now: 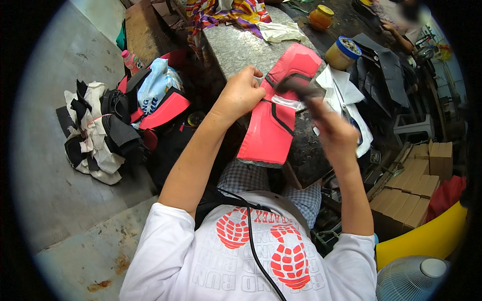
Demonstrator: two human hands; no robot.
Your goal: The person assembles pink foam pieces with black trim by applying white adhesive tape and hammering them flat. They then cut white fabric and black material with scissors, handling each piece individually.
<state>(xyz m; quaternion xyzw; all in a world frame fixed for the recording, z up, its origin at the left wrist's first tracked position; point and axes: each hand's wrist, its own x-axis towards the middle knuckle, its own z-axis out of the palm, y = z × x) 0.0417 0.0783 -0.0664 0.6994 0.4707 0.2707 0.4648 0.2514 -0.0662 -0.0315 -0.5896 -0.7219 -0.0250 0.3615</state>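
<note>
Bearing black strips (283,125) already in place, the pink piece (266,138) is held by the closed left hand (240,93) at the near end of the grey worktop (228,50), a blurred dark tool (297,86) being clasped in the right hand (337,130), while what remains cannot be told.

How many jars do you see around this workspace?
2: an orange jar near the top edge, right of centre, and a blue-rimmed jar below it, beyond the right hand. More may be hidden among the clutter.

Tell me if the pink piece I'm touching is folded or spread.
Spread: the pink piece shows two broad sections, neither covering the other.
</note>
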